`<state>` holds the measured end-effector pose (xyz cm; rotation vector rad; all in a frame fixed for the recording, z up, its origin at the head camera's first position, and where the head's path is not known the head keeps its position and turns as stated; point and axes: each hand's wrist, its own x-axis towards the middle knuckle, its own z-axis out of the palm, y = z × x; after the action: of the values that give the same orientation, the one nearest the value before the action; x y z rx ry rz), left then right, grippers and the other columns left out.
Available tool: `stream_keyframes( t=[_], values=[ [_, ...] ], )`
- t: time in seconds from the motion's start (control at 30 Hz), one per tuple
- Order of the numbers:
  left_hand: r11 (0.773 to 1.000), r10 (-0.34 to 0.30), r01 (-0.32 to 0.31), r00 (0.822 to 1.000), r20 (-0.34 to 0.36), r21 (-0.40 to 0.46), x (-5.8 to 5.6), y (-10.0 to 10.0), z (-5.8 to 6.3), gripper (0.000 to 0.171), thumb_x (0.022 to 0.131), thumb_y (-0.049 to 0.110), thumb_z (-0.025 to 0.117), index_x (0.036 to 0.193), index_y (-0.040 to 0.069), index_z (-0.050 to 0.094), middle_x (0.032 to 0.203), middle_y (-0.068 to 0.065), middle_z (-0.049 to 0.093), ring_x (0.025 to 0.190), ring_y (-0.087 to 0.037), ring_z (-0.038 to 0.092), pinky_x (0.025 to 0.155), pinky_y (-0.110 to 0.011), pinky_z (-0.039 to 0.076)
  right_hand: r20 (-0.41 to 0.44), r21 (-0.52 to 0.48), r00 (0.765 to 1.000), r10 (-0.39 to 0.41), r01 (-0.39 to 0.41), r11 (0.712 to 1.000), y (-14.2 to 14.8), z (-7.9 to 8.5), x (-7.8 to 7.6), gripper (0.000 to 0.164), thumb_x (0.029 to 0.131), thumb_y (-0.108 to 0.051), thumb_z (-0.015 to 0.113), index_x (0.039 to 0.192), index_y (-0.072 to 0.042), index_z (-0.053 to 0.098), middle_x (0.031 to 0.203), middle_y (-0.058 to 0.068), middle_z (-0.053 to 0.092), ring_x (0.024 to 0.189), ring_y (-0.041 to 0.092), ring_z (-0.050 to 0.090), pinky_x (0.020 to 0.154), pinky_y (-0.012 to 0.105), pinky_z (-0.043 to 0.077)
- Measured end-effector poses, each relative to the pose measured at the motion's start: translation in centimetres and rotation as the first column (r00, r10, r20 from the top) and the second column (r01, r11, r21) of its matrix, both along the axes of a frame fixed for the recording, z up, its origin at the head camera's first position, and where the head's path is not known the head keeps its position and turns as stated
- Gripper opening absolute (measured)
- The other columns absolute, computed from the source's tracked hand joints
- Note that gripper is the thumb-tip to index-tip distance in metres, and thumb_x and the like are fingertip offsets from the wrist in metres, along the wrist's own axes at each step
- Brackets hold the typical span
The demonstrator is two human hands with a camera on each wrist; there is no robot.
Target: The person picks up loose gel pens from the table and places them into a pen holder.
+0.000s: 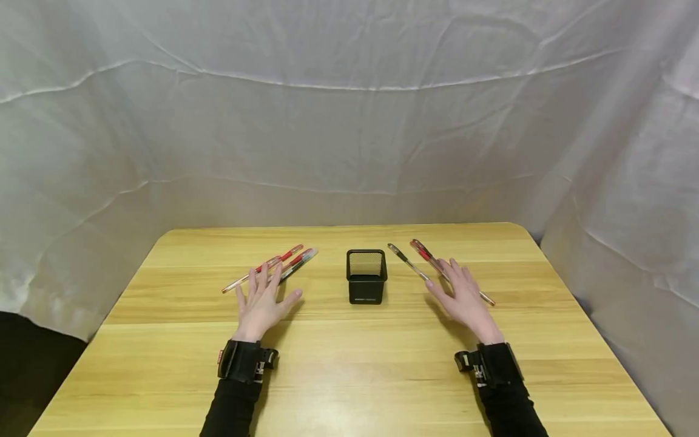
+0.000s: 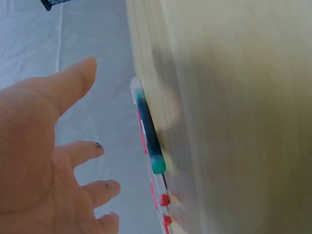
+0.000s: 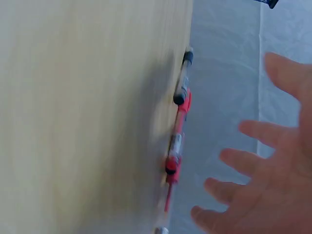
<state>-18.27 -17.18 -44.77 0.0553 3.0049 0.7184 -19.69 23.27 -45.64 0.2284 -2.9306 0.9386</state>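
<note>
My left hand, fingers spread, hovers near a group of pens on the left of the table. Among them are a red pen and a dark-bodied pen with a green end. On the other side my right hand is held over more pens, its fingers extended and holding nothing. A black-capped pen and a red pen lie there. Between the hands stands a black mesh pen holder, upright. My fingers partly hide both groups of pens.
The wooden table has rounded far corners. Behind it and along the sides hangs a pale cloth curtain. Each wrist carries a black strapped camera, with black sleeves below.
</note>
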Motion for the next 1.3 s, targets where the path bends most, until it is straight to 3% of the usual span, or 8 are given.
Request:
stream_keyframes(
  t=[0.17, 0.3, 0.4, 0.5, 0.6, 0.7, 0.87, 1.3],
  values=[
    [0.978, -0.084, 0.086, 0.996, -0.016, 0.189, -0.4, 0.9, 0.4, 0.076, 0.085, 0.057, 0.043, 0.144, 0.026, 0.006, 0.151, -0.01, -0.001, 0.137, -0.036, -0.011, 0.101, -0.067, -0.009, -0.01, -0.322, 1.0, 0.006, -0.009, 0.947, -0.9, 0.4, -0.1, 0.063, 0.091, -0.041, 0.045, 0.141, -0.01, 0.022, 0.146, 0.019, 0.022, 0.133, 0.038, 0.022, 0.107, 0.057, 0.019],
    [0.903, -0.139, 0.124, 0.99, 0.005, 0.412, -0.8, 2.0, 0.7, 0.074, 0.085, 0.055, 0.046, 0.142, 0.036, 0.003, 0.152, -0.006, 0.0, 0.138, -0.034, -0.006, 0.102, -0.068, -0.003, 0.029, -0.633, 0.999, -0.019, 0.033, 0.773, -1.9, 0.4, -0.2, 0.055, 0.091, -0.04, 0.045, 0.136, -0.009, 0.033, 0.131, 0.013, 0.044, 0.115, 0.026, 0.047, 0.093, 0.043, 0.043],
    [0.797, -0.17, 0.127, 0.985, 0.018, 0.591, -0.9, 2.7, 0.7, 0.072, 0.084, 0.051, 0.05, 0.14, 0.041, 0.006, 0.152, -0.003, 0.004, 0.14, -0.027, 0.002, 0.105, -0.064, 0.005, 0.074, -0.835, 0.997, 0.009, 0.057, 0.547, -2.3, -0.1, -0.2, 0.047, 0.091, -0.036, 0.046, 0.128, -0.007, 0.042, 0.106, 0.007, 0.055, 0.084, 0.016, 0.057, 0.064, 0.031, 0.05],
    [0.647, -0.233, 0.161, 0.973, -0.009, 0.746, -0.9, 3.4, 0.6, 0.07, 0.085, 0.041, 0.055, 0.14, 0.037, 0.012, 0.15, -0.005, 0.016, 0.137, -0.025, 0.017, 0.107, -0.056, 0.016, 0.106, -0.947, 0.991, 0.085, 0.075, 0.313, -2.4, -0.7, -0.2, 0.037, 0.092, -0.031, 0.047, 0.119, -0.005, 0.047, 0.083, 0.002, 0.055, 0.061, 0.011, 0.051, 0.043, 0.027, 0.035],
    [0.504, -0.304, 0.195, 0.952, -0.039, 0.842, -1.1, 4.1, 0.3, 0.069, 0.086, 0.028, 0.056, 0.142, 0.024, 0.015, 0.144, -0.013, 0.028, 0.133, -0.031, 0.028, 0.108, -0.049, 0.024, 0.11, -0.973, 0.982, 0.155, 0.074, 0.219, -2.3, -1.5, -0.2, 0.032, 0.093, -0.029, 0.045, 0.11, -0.003, 0.049, 0.069, -0.002, 0.05, 0.05, 0.01, 0.039, 0.041, 0.03, 0.018],
    [0.367, -0.361, 0.168, 0.932, -0.027, 0.915, -1.4, 4.8, -0.3, 0.069, 0.086, 0.016, 0.057, 0.142, 0.016, 0.015, 0.142, -0.019, 0.028, 0.132, -0.037, 0.026, 0.109, -0.046, 0.023, 0.113, -0.978, 0.969, 0.221, 0.069, 0.197, -2.3, -2.3, -0.5, 0.031, 0.094, -0.028, 0.042, 0.106, 0.0, 0.046, 0.062, -0.002, 0.044, 0.048, 0.013, 0.028, 0.044, 0.034, 0.01],
    [0.231, -0.378, 0.085, 0.926, 0.009, 0.969, -2.0, 6.2, -1.5, 0.078, 0.081, 0.007, 0.061, 0.142, 0.015, 0.014, 0.147, -0.016, 0.018, 0.136, -0.033, 0.016, 0.114, -0.044, 0.01, 0.085, -0.975, 0.962, 0.258, 0.027, 0.22, -2.3, -3.3, -0.7, 0.025, 0.096, -0.026, 0.038, 0.101, -0.004, 0.048, 0.059, -0.002, 0.04, 0.047, 0.015, 0.02, 0.043, 0.035, 0.007],
    [0.315, -0.33, 0.095, 0.944, 0.015, 0.944, -4.8, 9.0, -2.5, 0.09, 0.068, 0.014, 0.076, 0.139, 0.026, 0.022, 0.146, 0.007, 0.024, 0.137, -0.011, 0.016, 0.115, -0.036, 0.006, 0.017, -0.979, 0.96, 0.28, -0.04, 0.198, -2.6, -3.8, -0.6, 0.024, 0.095, -0.025, 0.041, 0.105, -0.006, 0.053, 0.061, 0.0, 0.039, 0.048, 0.017, 0.021, 0.043, 0.035, 0.009]
  ],
)
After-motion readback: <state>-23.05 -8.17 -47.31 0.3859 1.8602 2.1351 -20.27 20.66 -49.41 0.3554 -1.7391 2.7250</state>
